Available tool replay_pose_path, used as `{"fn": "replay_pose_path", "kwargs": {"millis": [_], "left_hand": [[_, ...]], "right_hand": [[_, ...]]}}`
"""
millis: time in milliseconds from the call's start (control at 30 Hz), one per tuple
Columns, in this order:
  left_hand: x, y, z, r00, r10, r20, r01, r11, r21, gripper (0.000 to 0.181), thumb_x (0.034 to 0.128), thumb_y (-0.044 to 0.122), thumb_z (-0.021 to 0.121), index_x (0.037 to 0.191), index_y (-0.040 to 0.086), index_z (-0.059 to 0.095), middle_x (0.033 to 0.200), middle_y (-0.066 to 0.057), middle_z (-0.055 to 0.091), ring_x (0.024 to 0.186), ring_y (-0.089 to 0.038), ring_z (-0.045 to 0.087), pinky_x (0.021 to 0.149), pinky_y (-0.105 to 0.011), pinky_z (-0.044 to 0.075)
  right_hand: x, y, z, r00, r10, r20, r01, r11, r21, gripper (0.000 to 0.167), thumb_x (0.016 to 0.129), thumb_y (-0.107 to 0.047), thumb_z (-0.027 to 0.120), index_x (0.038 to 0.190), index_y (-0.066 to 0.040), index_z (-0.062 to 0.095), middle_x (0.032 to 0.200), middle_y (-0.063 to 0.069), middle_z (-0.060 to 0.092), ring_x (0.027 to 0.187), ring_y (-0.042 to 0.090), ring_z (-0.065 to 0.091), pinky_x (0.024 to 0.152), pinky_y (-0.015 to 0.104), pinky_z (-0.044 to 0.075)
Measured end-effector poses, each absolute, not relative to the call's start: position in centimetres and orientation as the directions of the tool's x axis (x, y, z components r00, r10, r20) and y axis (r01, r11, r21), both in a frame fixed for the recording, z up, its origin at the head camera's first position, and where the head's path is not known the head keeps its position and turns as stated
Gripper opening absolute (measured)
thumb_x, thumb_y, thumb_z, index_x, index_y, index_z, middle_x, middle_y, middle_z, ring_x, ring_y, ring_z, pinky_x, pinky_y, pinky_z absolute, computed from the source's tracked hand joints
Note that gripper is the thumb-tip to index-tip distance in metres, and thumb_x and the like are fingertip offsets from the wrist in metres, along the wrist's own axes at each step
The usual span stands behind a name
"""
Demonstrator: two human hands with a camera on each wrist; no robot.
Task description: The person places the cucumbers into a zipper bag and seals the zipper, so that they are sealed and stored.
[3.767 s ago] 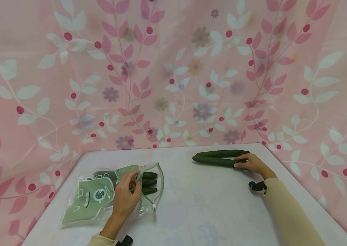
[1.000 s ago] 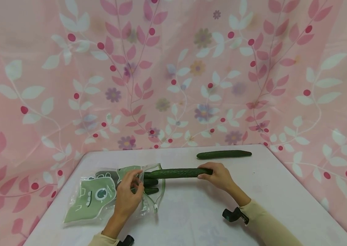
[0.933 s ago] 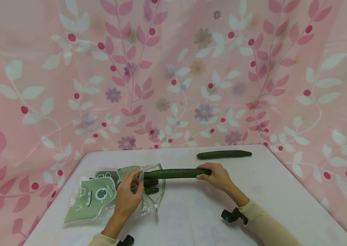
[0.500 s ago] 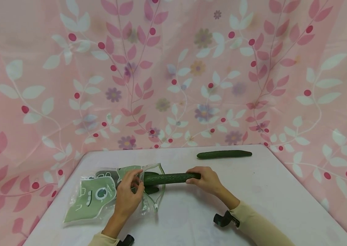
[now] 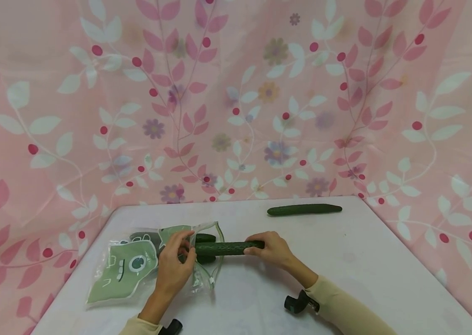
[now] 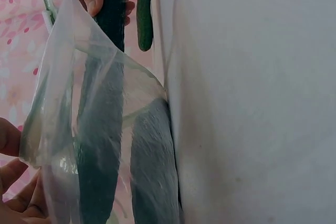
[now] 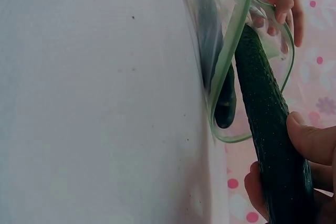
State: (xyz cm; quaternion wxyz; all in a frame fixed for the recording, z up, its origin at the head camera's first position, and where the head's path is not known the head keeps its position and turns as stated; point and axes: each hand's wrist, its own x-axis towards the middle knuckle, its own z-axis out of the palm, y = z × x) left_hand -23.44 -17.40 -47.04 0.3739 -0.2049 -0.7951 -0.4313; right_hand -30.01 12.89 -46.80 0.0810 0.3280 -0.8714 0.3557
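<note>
Left hand [image 5: 175, 265]: your thumb and fingers pinch the film of the bag [image 5: 114, 279] near its rim [image 7: 232, 45], as the left wrist view shows.
Right hand [image 5: 271, 249]: your thumb and fingers are closed around the back end of the held cucumber [image 5: 223, 248].
Held cucumber: it seems to me about halfway in. The front part has passed the rim and is inside; the back part is outside, in your right hand.
Bagged cucumbers [image 5: 205, 238]: at least two lie inside, so I judge this portion done. The exact number I cannot tell, because your left hand and the held cucumber hide much.
Bag: it lies flat on the left part of the table [image 5: 282, 288], the rim spread and facing to the right. I see only cucumbers in it.
Far cucumber [image 5: 304, 210]: it lies alone near the back edge of the table, well apart from the bag. I think this one is left to do, together with closing the rim.
</note>
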Motion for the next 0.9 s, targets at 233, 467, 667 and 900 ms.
{"fn": "replay_pose_path", "kwargs": {"millis": [233, 467, 667, 900], "left_hand": [[-23.4, -17.4, -47.2, -0.628, 0.006, 0.778, 0.656, 0.541, 0.526, 0.045, 0.0847, -0.013, 0.069, 0.128, 0.000, 0.067, 0.105, -0.006, 0.064, 0.073, -0.011, 0.058, 0.062, -0.030, 0.054], [-23.5, -17.4, -47.1, -0.617, 0.008, 0.787, 0.660, 0.549, 0.512, 0.046, 0.0842, -0.014, 0.069, 0.128, 0.001, 0.068, 0.102, -0.006, 0.063, 0.073, -0.011, 0.058, 0.062, -0.031, 0.054], [-23.6, -17.4, -47.1, -0.621, 0.007, 0.784, 0.662, 0.541, 0.519, 0.045, 0.0836, -0.014, 0.069, 0.127, 0.000, 0.068, 0.104, -0.007, 0.064, 0.075, -0.012, 0.059, 0.066, -0.023, 0.052], [-23.6, -17.3, -47.2, -0.620, 0.008, 0.784, 0.667, 0.532, 0.522, 0.045, 0.0830, -0.015, 0.069, 0.126, -0.001, 0.068, 0.104, -0.007, 0.064, 0.076, -0.012, 0.060, 0.067, -0.019, 0.051]], "right_hand": [[-29.9, 12.1, -47.3, -0.774, -0.534, 0.342, -0.616, 0.508, -0.602, 0.026, 0.095, -0.035, 0.077, 0.109, -0.014, 0.082, 0.097, -0.005, 0.075, 0.084, 0.008, 0.063, 0.072, 0.032, 0.051], [-29.7, 10.6, -47.2, -0.762, -0.579, 0.290, -0.608, 0.487, -0.626, 0.026, 0.100, -0.038, 0.069, 0.107, -0.016, 0.081, 0.080, -0.014, 0.070, 0.078, 0.005, 0.063, 0.075, 0.033, 0.052], [-29.5, 9.6, -47.2, -0.763, -0.587, 0.270, -0.597, 0.478, -0.644, 0.025, 0.103, -0.038, 0.065, 0.104, -0.018, 0.079, 0.072, -0.017, 0.064, 0.073, 0.004, 0.059, 0.073, 0.031, 0.050], [-29.5, 8.9, -47.4, -0.768, -0.601, 0.221, -0.557, 0.458, -0.693, 0.024, 0.103, -0.035, 0.065, 0.100, -0.016, 0.078, 0.072, -0.013, 0.064, 0.060, 0.005, 0.058, 0.065, 0.029, 0.050]]}}
